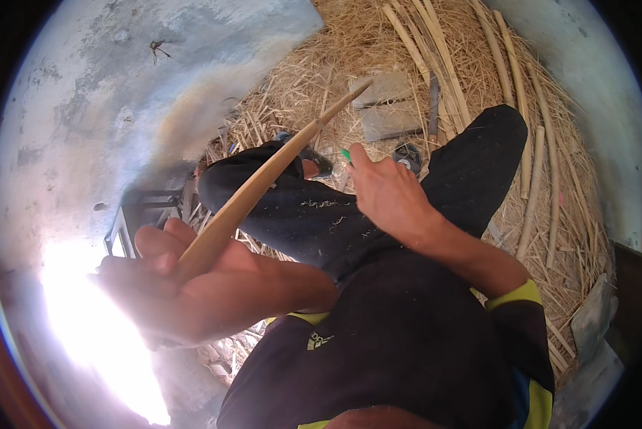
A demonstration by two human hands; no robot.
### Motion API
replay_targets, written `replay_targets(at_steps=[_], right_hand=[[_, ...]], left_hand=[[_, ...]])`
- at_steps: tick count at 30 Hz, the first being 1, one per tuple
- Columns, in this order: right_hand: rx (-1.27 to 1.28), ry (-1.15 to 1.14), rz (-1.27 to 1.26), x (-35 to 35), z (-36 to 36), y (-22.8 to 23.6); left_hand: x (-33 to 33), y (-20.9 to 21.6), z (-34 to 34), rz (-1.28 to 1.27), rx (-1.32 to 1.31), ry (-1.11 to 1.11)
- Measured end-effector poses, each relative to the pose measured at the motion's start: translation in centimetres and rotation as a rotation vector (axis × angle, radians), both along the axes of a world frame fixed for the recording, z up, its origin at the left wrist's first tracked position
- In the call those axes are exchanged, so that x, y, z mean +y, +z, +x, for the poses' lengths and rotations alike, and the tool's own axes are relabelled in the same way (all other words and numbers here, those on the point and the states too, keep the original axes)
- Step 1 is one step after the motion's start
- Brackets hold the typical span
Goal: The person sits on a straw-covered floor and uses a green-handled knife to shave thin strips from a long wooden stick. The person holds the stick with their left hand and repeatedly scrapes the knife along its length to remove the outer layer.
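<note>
One bamboo strip point(264, 182), butt hidden in left hand point(156, 275)

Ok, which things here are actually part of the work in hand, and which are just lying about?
In hand:
- long tan split bamboo strip, gripped by the left hand
- small green-handled tool, held in the right hand; its blade is hidden

Lying about:
- pale bamboo poles on the straw
- heap of dry yellow straw
- flat grey stone slabs
</note>
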State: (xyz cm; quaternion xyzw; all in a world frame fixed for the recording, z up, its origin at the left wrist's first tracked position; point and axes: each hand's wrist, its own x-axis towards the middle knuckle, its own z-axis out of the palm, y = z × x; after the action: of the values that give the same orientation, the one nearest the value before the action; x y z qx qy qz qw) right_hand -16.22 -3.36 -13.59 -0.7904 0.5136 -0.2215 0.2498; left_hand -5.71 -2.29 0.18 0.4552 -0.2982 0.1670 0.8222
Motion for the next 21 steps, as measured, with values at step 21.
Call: replay_targets(at_steps=[21], right_hand=[[-0.247, 0.370, 0.033, 2.7, -0.2, 5.9]], left_hand=[[1.9, -2.4, 3.2, -0.041, -0.090, -0.131]])
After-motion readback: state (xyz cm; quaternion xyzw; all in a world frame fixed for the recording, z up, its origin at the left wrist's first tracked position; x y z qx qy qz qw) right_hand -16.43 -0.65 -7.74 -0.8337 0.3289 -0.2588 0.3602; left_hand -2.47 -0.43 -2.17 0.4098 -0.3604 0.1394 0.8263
